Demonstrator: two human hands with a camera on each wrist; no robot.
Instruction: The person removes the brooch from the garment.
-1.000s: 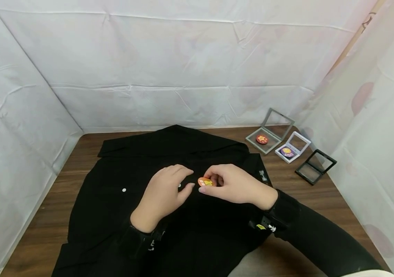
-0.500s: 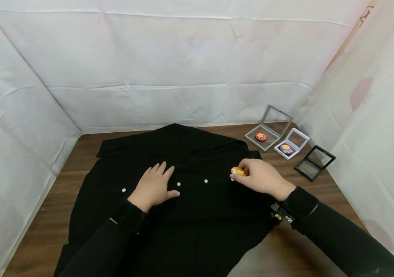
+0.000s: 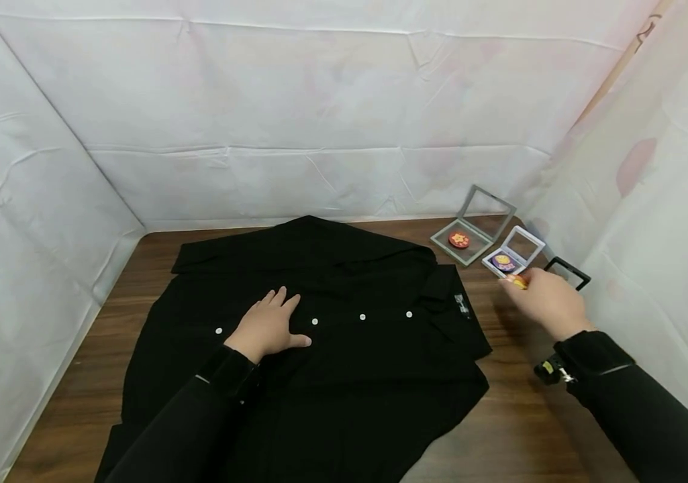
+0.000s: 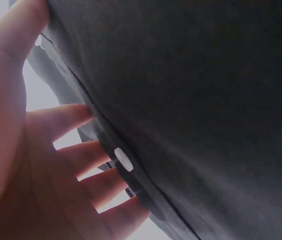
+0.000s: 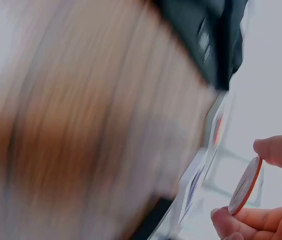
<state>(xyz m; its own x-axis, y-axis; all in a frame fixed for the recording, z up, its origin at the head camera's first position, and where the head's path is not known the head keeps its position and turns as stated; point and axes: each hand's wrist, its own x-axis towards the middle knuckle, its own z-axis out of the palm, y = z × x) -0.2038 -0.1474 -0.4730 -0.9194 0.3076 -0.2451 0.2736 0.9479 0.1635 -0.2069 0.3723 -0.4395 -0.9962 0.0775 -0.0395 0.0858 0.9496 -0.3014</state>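
In the head view a black shirt [image 3: 331,389] lies spread out, white buttons [image 3: 362,316] running across it. My left hand [image 3: 266,327] rests on it with fingers spread and straight; the left wrist view shows the fingertips beside a white button [image 4: 123,159]. Off the shirt to the right, my right hand [image 3: 550,302] pinches an orange and yellow button badge [image 3: 517,282] near the white case. In the right wrist view the badge [image 5: 246,186] is held by its edge between thumb and fingers, its pale back showing.
At the back right stand three open cases: a grey one [image 3: 478,257] holding a red badge [image 3: 458,239], a white one [image 3: 531,239] holding a purple badge [image 3: 503,261], and a black one [image 3: 568,272] partly behind my right hand. White cloth walls [image 3: 319,181] enclose the wooden table [image 3: 78,376].
My right hand has carried the badge from above the shirt's middle rightward to the cases. My left hand has moved slightly left and flattened onto the shirt.
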